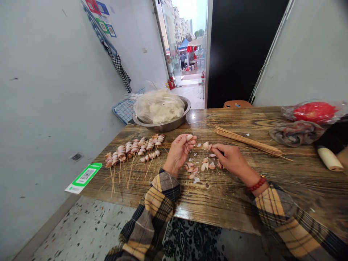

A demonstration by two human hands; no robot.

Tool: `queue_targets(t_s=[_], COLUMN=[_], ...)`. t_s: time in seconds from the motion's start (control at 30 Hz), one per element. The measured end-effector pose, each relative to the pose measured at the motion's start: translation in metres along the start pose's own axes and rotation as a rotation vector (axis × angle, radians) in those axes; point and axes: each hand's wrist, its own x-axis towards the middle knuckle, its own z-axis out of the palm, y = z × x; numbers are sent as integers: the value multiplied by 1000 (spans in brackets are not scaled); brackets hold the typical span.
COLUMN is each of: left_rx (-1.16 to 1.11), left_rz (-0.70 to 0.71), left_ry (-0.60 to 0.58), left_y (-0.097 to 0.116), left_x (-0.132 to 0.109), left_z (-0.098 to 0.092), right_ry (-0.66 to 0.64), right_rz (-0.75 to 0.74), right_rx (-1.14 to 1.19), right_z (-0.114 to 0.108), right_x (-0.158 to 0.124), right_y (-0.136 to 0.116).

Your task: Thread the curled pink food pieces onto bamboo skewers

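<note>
My left hand (181,150) is closed on a pale garlic clove (189,137), pinched between thumb and fingers above the table. Across from it, my right hand (230,158) pinches more garlic (206,145) at its fingertips; whether a skewer runs through it is hidden. Loose garlic cloves (204,166) and bits of white skin lie on the wood beneath and between both hands. To the left of my left hand, several skewers threaded with garlic cloves (134,145) lie side by side, their bare stick ends pointing towards me.
A bundle of bare bamboo skewers (247,141) lies right of centre on the wooden table (217,206). Behind stands a metal basin (165,127) holding a plastic bag (163,107) of pale food. At right are a grey cloth (296,133) and a red bagged item (314,111).
</note>
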Motion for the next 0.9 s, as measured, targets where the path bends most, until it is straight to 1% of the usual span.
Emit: queue_targets(t_s=[0.2, 0.37, 0.47, 0.73, 0.9], left_rx=[-23, -26, -40, 37, 117], left_rz=[-18, -4, 5, 79, 137], left_ry=[32, 27, 51, 62, 62], left_y=[0, -3, -4, -5, -6], left_x=[1, 3, 4, 3, 1], left_z=[0, 0, -1, 2, 5], right_ry=[3, 11, 4, 18, 17], right_rz=[-13, -12, -2, -20, -35], right_rx=[-13, 3, 14, 35, 7], right_z=[0, 0, -1, -1, 0], right_x=[0, 0, 0, 0, 0], right_y=[1, 0, -2, -4, -2])
